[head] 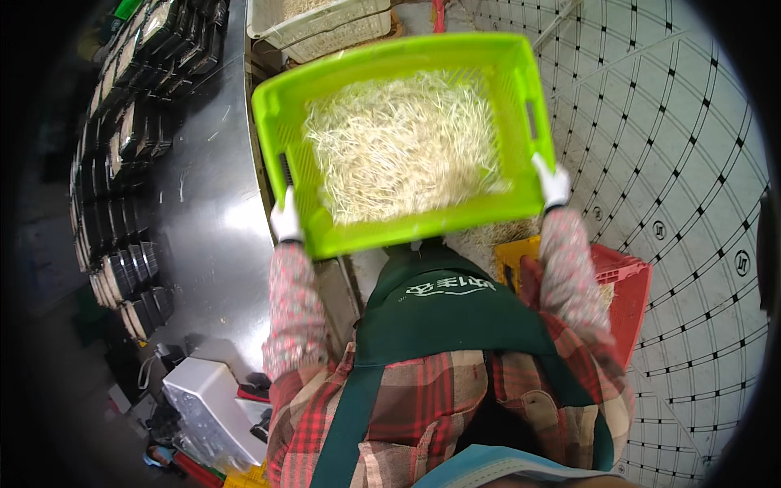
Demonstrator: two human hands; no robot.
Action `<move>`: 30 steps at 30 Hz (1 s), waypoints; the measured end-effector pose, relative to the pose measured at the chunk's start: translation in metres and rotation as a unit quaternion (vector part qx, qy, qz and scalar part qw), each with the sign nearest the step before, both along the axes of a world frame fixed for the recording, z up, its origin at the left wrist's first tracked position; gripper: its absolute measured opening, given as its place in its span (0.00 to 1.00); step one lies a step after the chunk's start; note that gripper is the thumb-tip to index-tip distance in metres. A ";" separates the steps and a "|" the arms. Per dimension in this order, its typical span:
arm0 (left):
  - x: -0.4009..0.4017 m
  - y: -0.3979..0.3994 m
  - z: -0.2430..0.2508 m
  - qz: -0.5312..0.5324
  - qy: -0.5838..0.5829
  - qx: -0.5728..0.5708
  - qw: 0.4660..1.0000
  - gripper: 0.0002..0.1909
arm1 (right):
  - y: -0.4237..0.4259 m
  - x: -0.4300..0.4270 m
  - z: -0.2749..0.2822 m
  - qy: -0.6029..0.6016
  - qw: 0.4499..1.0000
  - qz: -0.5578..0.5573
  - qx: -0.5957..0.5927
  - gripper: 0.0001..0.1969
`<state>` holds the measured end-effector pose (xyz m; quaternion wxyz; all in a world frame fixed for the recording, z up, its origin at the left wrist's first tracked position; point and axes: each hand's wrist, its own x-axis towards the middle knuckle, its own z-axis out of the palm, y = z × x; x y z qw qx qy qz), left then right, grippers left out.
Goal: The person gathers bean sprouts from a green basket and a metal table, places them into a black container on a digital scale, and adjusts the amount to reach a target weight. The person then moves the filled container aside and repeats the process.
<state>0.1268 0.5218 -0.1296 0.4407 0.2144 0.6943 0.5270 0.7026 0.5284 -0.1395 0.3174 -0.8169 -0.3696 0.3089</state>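
A bright green plastic crate [421, 235] is held up in front of me, tilted a little. Pale bean sprouts [403, 152], slightly blurred, lie spread over its bottom. My left hand [287, 218], in a white glove, grips the crate's left side near the front corner, below the slot handle. On the opposite side, my right hand [552, 181], gloved the same way, holds the wall just under the other slot handle. The fingers beneath the crate are hidden on both sides.
At left, a stainless steel table [207, 183] carries stacks of black trays [131, 128]. A white crate [323, 30] stands beyond the green one. Red [628, 299] and yellow [509, 259] crates sit low at right, near a patterned wall covering [659, 152]. A white box [210, 402] is at lower left.
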 end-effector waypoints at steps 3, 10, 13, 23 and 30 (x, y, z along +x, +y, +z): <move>0.050 0.067 0.006 -0.097 0.091 -0.029 0.991 0.18 | 0.049 0.066 0.014 0.074 0.996 -0.056 -0.001 0.29; 0.012 -0.068 -0.048 -0.046 0.107 -0.037 0.993 0.16 | -0.079 0.027 -0.020 -0.084 0.991 -0.055 -0.083 0.28; -0.011 -0.023 -0.006 -0.036 0.036 -0.018 0.999 0.15 | -0.037 0.008 -0.031 -0.043 0.998 -0.015 -0.038 0.29; 0.038 -0.067 -0.049 -0.044 0.211 -0.057 0.975 0.19 | -0.059 0.049 -0.005 -0.114 0.985 -0.088 -0.094 0.26; 0.024 0.064 0.026 -0.103 0.056 0.002 0.993 0.15 | 0.055 0.040 0.022 0.017 0.999 -0.034 -0.013 0.31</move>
